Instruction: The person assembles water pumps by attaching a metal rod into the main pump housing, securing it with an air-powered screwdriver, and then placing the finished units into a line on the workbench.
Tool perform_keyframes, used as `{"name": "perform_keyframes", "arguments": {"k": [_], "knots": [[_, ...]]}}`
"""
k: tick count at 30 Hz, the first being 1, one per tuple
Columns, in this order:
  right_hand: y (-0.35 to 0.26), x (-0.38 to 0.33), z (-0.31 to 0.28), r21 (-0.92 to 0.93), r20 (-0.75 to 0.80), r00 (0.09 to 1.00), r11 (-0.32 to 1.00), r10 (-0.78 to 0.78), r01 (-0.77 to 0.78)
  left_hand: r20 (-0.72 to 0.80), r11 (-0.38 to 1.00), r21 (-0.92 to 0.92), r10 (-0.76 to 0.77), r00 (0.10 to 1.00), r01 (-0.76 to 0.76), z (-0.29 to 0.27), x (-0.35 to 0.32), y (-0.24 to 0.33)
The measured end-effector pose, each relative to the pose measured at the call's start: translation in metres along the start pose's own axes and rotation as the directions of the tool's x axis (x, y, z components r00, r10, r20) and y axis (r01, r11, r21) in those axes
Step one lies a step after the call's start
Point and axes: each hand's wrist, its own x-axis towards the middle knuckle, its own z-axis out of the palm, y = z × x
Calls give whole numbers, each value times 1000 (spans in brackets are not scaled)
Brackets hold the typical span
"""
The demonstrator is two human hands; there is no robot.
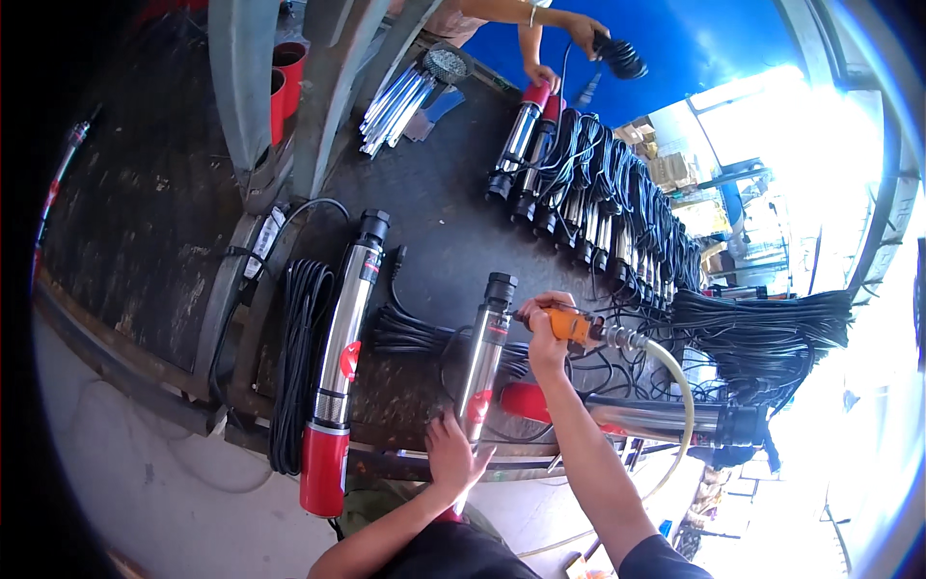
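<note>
In front of me a silver submersible pump [478, 372] with a black threaded top lies aslant, its lower end toward my body. My left hand [454, 461] rests on its lower part, fingers spread and thumb stretched out. An orange air tool [567, 325] with a pale hose [687, 405] is gripped in my right hand [546, 333]. The tool points at the pump's upper end; its tip is too small to make out. To the left lies another pump [340, 357] with a red base, beside a coil of black cable [303, 357].
Several finished-looking pumps with bundled cables [603, 207] stand in a row at the far right. Another person's hand [585, 34] holds a black cable coil [622, 58]. Metal posts [241, 87], silver rods [397, 108], a lying pump [666, 417] and cable bundles [762, 323] surround the workbench [424, 207].
</note>
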Motion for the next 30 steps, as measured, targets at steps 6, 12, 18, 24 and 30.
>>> {"name": "perform_keyframes", "arguments": {"k": [6, 12, 18, 24, 30], "knots": [[14, 3, 4, 31, -83, 996, 999, 23, -21, 47, 994, 101, -38, 998, 33, 3, -1, 4], [16, 4, 13, -28, -128, 992, 1000, -16, 13, 7, 993, 104, -59, 998, 58, 2, 0, 8], [-34, -16, 20, -130, -232, 972, 989, 38, -70, 14, 987, 159, -41, 999, 39, -1, 2, 6], [-97, -187, -28, -461, -371, 885, 883, -280, 86, -211, 999, -34, 33, 977, -41, -35, -12, -36], [-46, -355, -53, 727, -535, 435, 657, 725, -201, -63, 963, 239, -113, 992, 125, -55, -11, -6]]}}
